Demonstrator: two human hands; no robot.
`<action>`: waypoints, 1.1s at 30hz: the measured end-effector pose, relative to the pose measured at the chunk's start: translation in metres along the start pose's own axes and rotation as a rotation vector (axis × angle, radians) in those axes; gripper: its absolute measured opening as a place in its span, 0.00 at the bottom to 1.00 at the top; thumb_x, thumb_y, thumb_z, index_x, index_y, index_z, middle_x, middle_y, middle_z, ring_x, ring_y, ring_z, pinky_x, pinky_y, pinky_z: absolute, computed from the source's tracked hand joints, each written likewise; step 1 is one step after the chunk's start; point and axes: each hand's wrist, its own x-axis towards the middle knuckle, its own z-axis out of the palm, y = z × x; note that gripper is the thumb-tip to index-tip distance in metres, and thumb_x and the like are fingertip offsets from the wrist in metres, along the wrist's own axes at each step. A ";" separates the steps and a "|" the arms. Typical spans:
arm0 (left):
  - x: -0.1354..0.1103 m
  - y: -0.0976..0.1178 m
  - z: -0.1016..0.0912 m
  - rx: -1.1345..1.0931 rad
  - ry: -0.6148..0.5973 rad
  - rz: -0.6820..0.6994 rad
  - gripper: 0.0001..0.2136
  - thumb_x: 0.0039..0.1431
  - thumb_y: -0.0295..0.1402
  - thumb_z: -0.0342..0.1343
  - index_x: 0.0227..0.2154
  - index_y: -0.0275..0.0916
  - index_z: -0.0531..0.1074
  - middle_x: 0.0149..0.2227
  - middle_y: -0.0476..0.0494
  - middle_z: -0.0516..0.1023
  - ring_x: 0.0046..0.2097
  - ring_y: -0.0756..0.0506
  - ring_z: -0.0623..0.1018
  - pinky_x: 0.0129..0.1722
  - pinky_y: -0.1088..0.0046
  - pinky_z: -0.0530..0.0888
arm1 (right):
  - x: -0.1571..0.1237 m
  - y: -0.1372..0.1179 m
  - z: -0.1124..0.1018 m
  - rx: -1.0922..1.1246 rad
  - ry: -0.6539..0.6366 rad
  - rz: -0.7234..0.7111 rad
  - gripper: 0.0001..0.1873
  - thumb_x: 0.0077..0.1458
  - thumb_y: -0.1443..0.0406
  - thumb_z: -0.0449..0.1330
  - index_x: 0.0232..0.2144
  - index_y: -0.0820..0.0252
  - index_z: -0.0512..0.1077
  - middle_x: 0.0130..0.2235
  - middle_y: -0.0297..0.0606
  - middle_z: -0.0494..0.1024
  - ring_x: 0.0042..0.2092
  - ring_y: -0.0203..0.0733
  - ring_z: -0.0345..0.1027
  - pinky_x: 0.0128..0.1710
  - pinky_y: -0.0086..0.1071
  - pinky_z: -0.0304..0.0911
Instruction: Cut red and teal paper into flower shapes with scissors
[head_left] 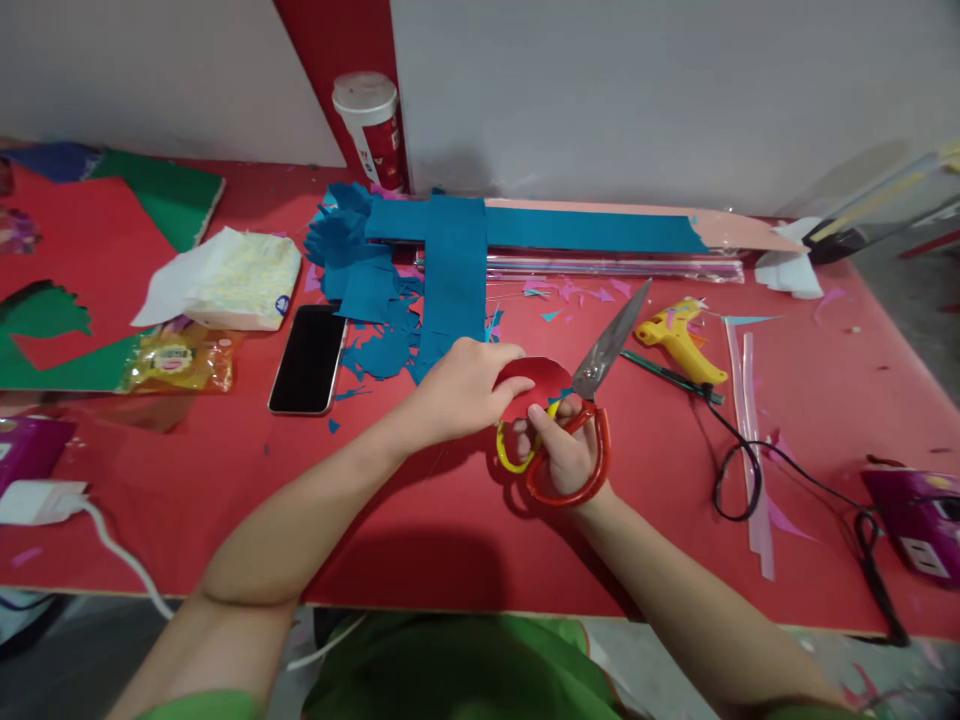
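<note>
I have my left hand (pixel 471 390) pinching red paper (pixel 546 378), right hand (pixel 564 450) clasping scissors (pixel 589 383); blue pieces (pixel 381 352) left of the scissors are cut, the red seemingly unfinished

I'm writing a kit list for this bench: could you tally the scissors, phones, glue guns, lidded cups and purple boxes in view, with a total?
Scissors: 1 pair, in the right hand
Phone: 1
Yellow glue gun: 1
Lidded cup: 1
Purple boxes: 2, one towards each side of the picture
Total: 6
</note>
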 end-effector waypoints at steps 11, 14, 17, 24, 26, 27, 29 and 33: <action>-0.001 0.001 0.009 -0.059 -0.054 0.004 0.09 0.55 0.31 0.51 0.33 0.34 0.75 0.33 0.41 0.79 0.32 0.46 0.76 0.31 0.72 0.67 | 0.002 -0.003 -0.006 -0.149 0.021 -0.010 0.14 0.48 0.59 0.60 0.17 0.60 0.65 0.11 0.27 0.67 0.14 0.32 0.62 0.14 0.25 0.59; -0.001 0.002 0.006 -0.053 -0.069 0.013 0.09 0.54 0.31 0.51 0.34 0.35 0.75 0.32 0.42 0.79 0.31 0.46 0.76 0.30 0.72 0.66 | 0.000 -0.004 -0.008 -0.179 0.027 -0.009 0.17 0.49 0.59 0.60 0.14 0.61 0.64 0.11 0.29 0.66 0.15 0.31 0.61 0.15 0.25 0.59; -0.002 0.004 0.000 -0.075 -0.089 0.027 0.09 0.54 0.30 0.50 0.33 0.34 0.74 0.32 0.42 0.79 0.31 0.47 0.75 0.30 0.73 0.66 | -0.002 -0.001 -0.009 -0.188 -0.031 0.003 0.19 0.50 0.57 0.59 0.15 0.61 0.64 0.11 0.29 0.65 0.15 0.32 0.60 0.16 0.26 0.59; 0.001 -0.002 -0.007 -0.066 -0.080 0.073 0.06 0.53 0.30 0.53 0.27 0.35 0.75 0.28 0.46 0.79 0.29 0.50 0.75 0.29 0.76 0.65 | -0.003 0.011 -0.013 -0.323 -0.092 -0.034 0.17 0.51 0.56 0.58 0.19 0.60 0.64 0.14 0.30 0.66 0.17 0.33 0.60 0.18 0.28 0.58; 0.001 -0.004 -0.010 -0.060 -0.054 0.080 0.06 0.53 0.30 0.53 0.27 0.35 0.75 0.27 0.46 0.79 0.29 0.50 0.75 0.29 0.76 0.65 | -0.003 0.012 -0.014 -0.339 -0.093 -0.036 0.16 0.51 0.57 0.58 0.19 0.60 0.64 0.15 0.30 0.66 0.17 0.33 0.60 0.18 0.28 0.58; 0.001 -0.005 -0.012 -0.061 -0.033 0.073 0.06 0.53 0.30 0.53 0.27 0.36 0.75 0.27 0.46 0.79 0.28 0.50 0.75 0.29 0.76 0.65 | -0.002 0.012 -0.014 -0.343 -0.095 -0.046 0.14 0.50 0.57 0.59 0.21 0.60 0.65 0.16 0.31 0.67 0.18 0.34 0.61 0.19 0.28 0.58; 0.000 -0.006 -0.019 -0.067 0.019 0.051 0.06 0.52 0.30 0.54 0.26 0.36 0.75 0.26 0.48 0.78 0.27 0.51 0.74 0.29 0.76 0.65 | -0.001 0.010 -0.013 -0.350 -0.121 -0.091 0.11 0.49 0.58 0.60 0.25 0.60 0.67 0.21 0.33 0.69 0.23 0.36 0.64 0.22 0.29 0.61; -0.001 -0.011 -0.033 -0.080 0.161 0.010 0.06 0.51 0.31 0.55 0.25 0.35 0.74 0.27 0.48 0.78 0.28 0.51 0.74 0.29 0.76 0.66 | 0.000 0.002 -0.008 -0.290 -0.241 -0.123 0.11 0.45 0.58 0.61 0.30 0.58 0.68 0.31 0.37 0.70 0.31 0.38 0.65 0.29 0.31 0.64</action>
